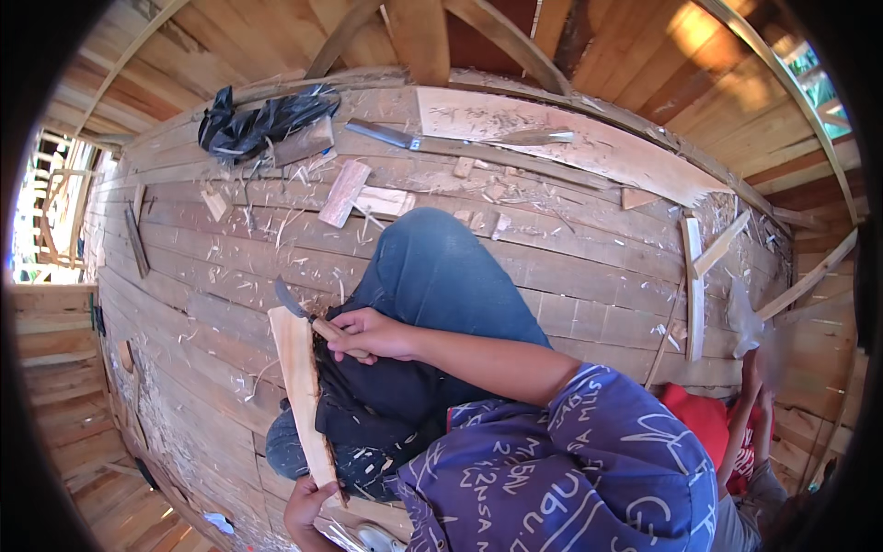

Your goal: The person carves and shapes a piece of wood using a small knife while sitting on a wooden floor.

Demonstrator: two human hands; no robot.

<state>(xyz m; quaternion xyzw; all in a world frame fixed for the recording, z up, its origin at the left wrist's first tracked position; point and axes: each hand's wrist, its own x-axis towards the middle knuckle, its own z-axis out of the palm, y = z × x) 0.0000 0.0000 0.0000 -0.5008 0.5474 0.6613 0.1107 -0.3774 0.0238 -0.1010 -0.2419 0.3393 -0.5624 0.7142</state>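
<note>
My right hand [366,335] is closed around the wooden handle of a knife [324,328]. Its dark, curved blade points up and left, over the top end of a long, pale piece of wood [302,386]. This piece has a dark, rough edge and lies slanted along my bent leg, with a dark cloth [377,391] beside it on my lap. At its lower end, my left hand [309,508] grips the wood, fingers partly hidden. Wood shavings stick to the cloth and my trousers.
Shavings litter the plank floor [212,304]. Beyond my knee lie wood blocks [345,193], a black plastic bag [262,124], a long blade [382,135] and a wide pale board [515,129]. Wood strips [693,290] lie at right, near another person in red [696,419].
</note>
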